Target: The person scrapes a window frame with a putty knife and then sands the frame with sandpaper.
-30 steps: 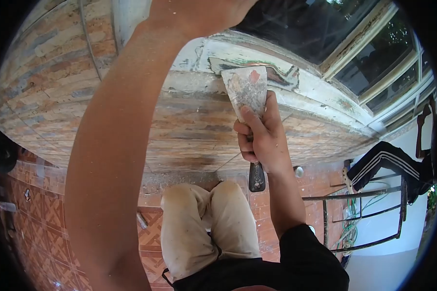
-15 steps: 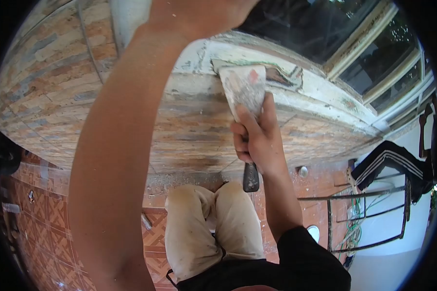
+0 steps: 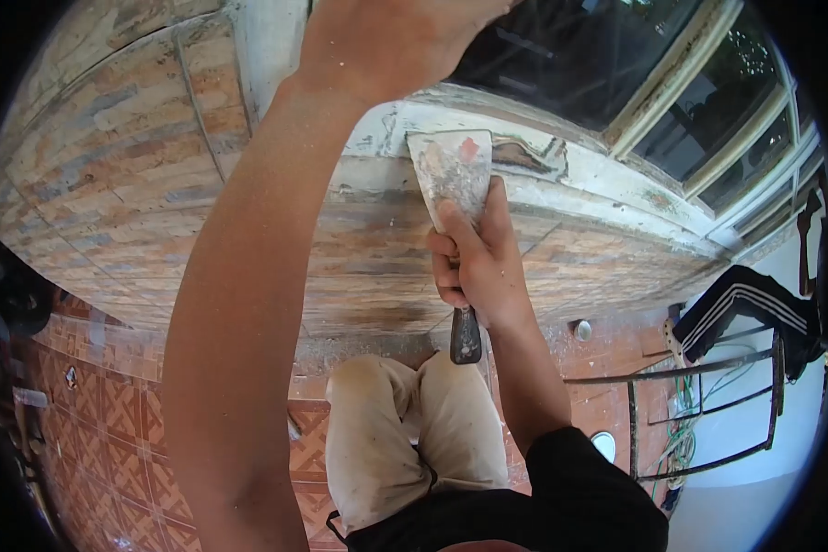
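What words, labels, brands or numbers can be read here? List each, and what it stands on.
No readable text in view.
Scraper blade: smears and a red patch, no legible lettering.
Scraper handle: pale marks, too small to make out.
Dark trousers: pale stripes, no legible brand.

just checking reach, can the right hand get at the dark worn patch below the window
Most likely yes: the right hand grips the scraper, which appears right beside the visible part of the dark worn patch. Nothing seems to block the way; the left forearm is off to one side.
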A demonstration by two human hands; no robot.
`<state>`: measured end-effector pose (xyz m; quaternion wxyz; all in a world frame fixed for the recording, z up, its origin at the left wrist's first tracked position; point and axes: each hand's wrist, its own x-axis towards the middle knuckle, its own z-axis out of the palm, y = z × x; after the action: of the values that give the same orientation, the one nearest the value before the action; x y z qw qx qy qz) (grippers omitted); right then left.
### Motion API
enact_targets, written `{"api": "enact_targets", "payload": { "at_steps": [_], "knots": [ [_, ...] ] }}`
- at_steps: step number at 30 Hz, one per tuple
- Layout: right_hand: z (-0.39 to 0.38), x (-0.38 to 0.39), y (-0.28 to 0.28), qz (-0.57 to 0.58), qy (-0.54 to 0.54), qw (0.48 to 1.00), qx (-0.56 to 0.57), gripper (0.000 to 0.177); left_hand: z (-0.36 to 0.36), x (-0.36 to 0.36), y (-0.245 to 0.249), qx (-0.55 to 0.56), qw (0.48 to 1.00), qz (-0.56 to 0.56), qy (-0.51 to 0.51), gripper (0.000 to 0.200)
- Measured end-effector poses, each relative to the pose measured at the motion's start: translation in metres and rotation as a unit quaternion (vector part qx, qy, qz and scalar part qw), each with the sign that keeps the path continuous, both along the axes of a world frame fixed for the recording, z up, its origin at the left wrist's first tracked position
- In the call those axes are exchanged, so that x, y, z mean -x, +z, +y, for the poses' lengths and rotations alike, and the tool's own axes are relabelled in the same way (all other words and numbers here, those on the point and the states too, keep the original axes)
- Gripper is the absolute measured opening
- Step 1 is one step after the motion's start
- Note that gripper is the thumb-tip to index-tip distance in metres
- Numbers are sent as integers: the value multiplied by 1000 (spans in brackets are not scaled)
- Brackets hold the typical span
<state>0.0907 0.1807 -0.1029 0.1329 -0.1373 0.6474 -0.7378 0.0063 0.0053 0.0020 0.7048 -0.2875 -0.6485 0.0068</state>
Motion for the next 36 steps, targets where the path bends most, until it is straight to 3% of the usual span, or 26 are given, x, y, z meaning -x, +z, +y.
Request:
{"api": "enact_targets", "payload": {
  "at_steps": [5,7,17,19,36],
  "knots": [
    [6,11,-21,40,-15,999,-11,25,-4,0,3,13,1000,-12,9,11],
    [-4,2,-10,-9,-10,1000,12,24,-1,0,-1,12,1000,-10,16,10],
    [-12,0,-41,-30,-16,992,120,27,-2,-8,1,18,999,-29,27,14],
    [-16,2,-34,-32,-11,992,121,28,0,-15,3,41,994,-44,91,15],
    [-12,0,-36,-80,4,983,166,28,1,-8,1,33,996,-27,73,20]
  ]
}}
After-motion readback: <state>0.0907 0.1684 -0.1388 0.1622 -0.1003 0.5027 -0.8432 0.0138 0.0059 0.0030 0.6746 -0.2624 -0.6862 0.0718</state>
